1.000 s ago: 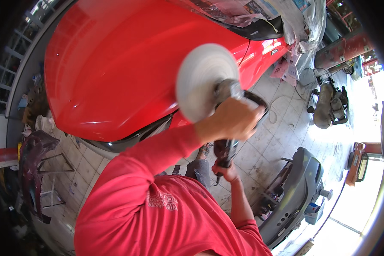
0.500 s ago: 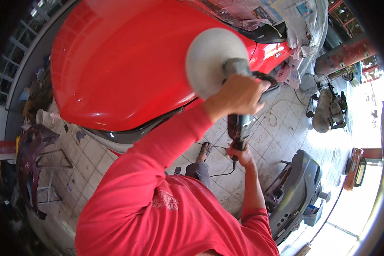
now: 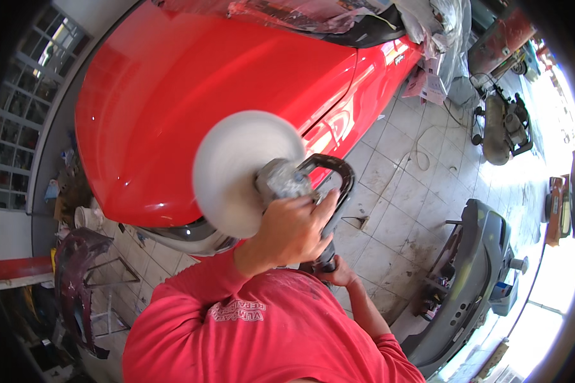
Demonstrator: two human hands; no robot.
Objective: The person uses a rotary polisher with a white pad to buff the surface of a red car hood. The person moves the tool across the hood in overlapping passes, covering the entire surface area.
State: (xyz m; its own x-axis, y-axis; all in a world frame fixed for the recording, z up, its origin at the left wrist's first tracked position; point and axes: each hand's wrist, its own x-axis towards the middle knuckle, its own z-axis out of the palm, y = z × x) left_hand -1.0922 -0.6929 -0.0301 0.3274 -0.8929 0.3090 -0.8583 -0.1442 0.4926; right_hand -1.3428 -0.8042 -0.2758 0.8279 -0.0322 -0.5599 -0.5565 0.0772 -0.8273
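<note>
A power polisher (image 3: pixel 285 181) with a wide white round pad (image 3: pixel 236 169) lies over the near edge of a red car hood (image 3: pixel 179 108). The pad is blurred, as if spinning, and covers the hood's edge near the headlight (image 3: pixel 195 231). My left hand (image 3: pixel 294 233) wraps round the polisher's body just behind its metal head, beside the black loop handle (image 3: pixel 347 182). Lower and closer to my body, my right hand (image 3: pixel 340 273) grips the tool's rear end; some of its fingers are hidden.
Plastic sheeting (image 3: pixel 457 38) covers the car toward its windshield. An air compressor (image 3: pixel 497 127) stands on the tiled floor (image 3: pixel 390 223) at right. A grey bumper (image 3: pixel 466 287) sits at lower right, a dark maroon one (image 3: pixel 76 281) on a stand at left. A white bucket (image 3: pixel 88 217) is near the car's front.
Both hands have drawn the polisher back toward my body and to the left, from farther up the hood to its near edge. The view has shifted too.
</note>
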